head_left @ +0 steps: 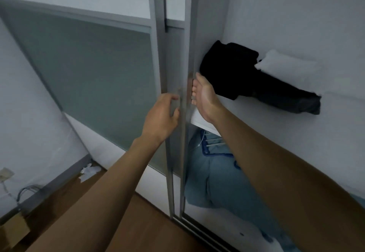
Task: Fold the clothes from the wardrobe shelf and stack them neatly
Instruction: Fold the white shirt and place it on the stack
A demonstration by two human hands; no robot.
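A rumpled black garment [237, 70] lies on the white wardrobe shelf [246, 117], one dark leg or sleeve trailing to the right. A white piece of clothing [284, 66] lies behind it. My right hand [203, 95] grips the inner edge of the grey sliding door frame [187, 54], fingers curled around it, just left of the black garment. My left hand [162, 117] holds the outer face of the same frame, thumb and fingers on the metal strip.
The sliding door [94, 70] has a frosted grey-green panel. Below the shelf lies a heap of blue fabric [217, 176]. Wooden floor [138, 228], crumpled paper [88, 172], cables [25, 192] and a cardboard box [13, 230] are at the lower left.
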